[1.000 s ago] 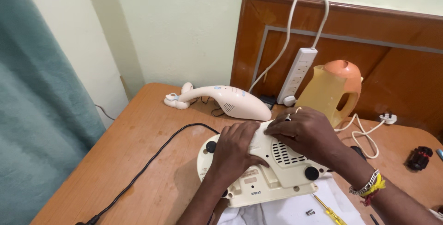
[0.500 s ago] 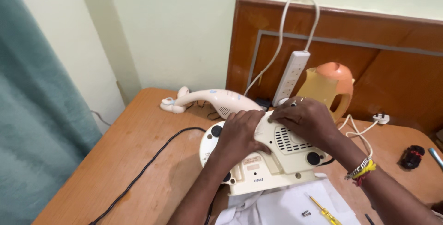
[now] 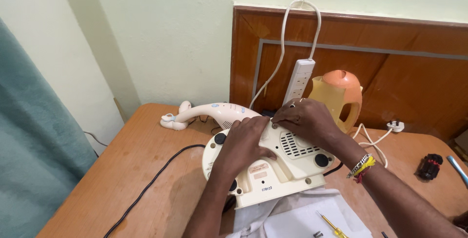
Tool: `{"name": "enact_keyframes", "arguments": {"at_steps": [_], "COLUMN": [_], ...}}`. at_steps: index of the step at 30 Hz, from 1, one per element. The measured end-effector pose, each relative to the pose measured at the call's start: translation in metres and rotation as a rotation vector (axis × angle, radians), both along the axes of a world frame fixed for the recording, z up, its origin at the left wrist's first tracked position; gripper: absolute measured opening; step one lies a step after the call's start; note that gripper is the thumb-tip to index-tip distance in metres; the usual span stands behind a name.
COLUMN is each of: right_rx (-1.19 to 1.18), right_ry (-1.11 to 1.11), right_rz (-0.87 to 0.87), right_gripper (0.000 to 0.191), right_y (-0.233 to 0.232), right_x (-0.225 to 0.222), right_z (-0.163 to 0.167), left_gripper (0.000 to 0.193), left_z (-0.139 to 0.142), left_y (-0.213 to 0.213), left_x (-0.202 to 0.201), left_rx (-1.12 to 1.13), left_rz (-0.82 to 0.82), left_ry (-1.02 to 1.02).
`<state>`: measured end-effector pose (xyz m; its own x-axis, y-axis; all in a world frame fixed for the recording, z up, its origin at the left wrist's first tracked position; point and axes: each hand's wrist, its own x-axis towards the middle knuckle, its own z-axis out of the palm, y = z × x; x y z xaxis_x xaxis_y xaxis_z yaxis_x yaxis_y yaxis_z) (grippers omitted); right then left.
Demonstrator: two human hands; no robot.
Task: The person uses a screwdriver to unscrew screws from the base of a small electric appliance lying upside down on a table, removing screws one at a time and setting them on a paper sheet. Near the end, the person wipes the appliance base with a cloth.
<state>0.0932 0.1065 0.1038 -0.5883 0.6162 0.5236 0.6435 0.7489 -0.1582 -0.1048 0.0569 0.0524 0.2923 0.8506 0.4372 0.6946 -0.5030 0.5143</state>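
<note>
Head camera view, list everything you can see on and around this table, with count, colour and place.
appliance base: one, cream, underside up with black feet, table centre, under both hands
handheld appliance: one, cream, curved handle, behind the base
kettle: one, orange-yellow, upright at the back by the wood panel
power strip: one, white, hanging against the panel on its cable
black cord: one, running across the table to the left front edge
white plug and cable: one, right of the kettle
screwdriver: one, yellow handle, on white cloth at front
white cloth: one, under the base's front
small black object: one, far right
table: one, brown wood
curtain: one, teal, left
left hand: on the base
right hand: on the base's far edge, beaded wristband
</note>
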Motion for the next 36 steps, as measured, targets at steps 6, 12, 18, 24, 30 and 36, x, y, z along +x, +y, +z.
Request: {"name": "enact_keyframes", "arguments": {"at_steps": [6, 12, 18, 24, 30, 36], "right_rx": [0.016, -0.021, 0.079, 0.077, -0.557, -0.625], "right_ry": [-0.052, -0.069, 0.051, 0.329, -0.104, -0.305], "right_rz": [0.043, 0.102, 0.104, -0.194, -0.753, -0.689], "right_gripper": [0.013, 0.02, 0.03, 0.022, 0.026, 0.033], "right_y": [0.003, 0.0, -0.015, -0.09, -0.161, -0.182], "right_x": [-0.002, -0.002, 0.033, 0.101, 0.129, 0.134], "right_z": [0.002, 0.003, 0.004, -0.031, -0.083, -0.145], "left_gripper": [0.09, 0.095, 0.094, 0.088, 0.09, 0.097], "left_z": [0.001, -0.004, -0.006, 0.001, 0.0, -0.009], "left_y": [0.002, 0.006, 0.006, -0.002, -0.026, -0.056], "left_x": [-0.001, 0.0, 0.0, 0.001, 0.002, 0.008], "left_rx": [-0.033, -0.021, -0.048, -0.016, 0.128, 0.327], "left_rz": [0.019, 0.028, 0.046, 0.026, -0.01, 0.008], "left_ry": [0.007, 0.033, 0.036, 0.067, 0.055, 0.151]}}
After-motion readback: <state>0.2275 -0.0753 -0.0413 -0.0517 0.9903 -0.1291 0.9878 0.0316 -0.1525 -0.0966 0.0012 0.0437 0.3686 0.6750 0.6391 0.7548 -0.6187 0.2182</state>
